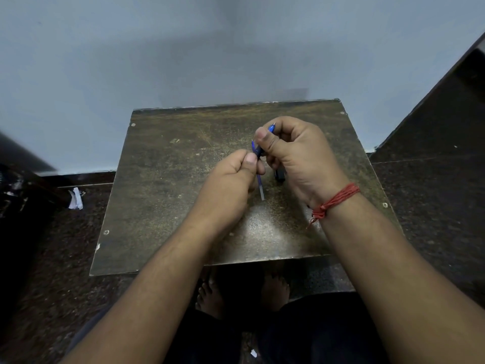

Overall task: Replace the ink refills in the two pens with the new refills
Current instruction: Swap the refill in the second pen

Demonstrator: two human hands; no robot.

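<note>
A blue pen (258, 149) is held above the middle of a worn brown table (162, 179), its metal tip sticking out past my right hand's fingers. My right hand (296, 158) is closed around the tip end. My left hand (231, 179) pinches the lower end of the same pen. A thin refill (261, 190), blue above and pale grey below, shows just under my left thumb; whether it lies on the table or hangs from the pen I cannot tell. A dark pen part (280, 176) lies on the table under my right palm, mostly hidden.
The small table stands against a pale wall (183, 61). A dark speckled floor surrounds it. Crumpled white paper (76, 198) lies on the floor to the left. Dark furniture (451, 106) rises at the right. My bare feet show under the table's near edge.
</note>
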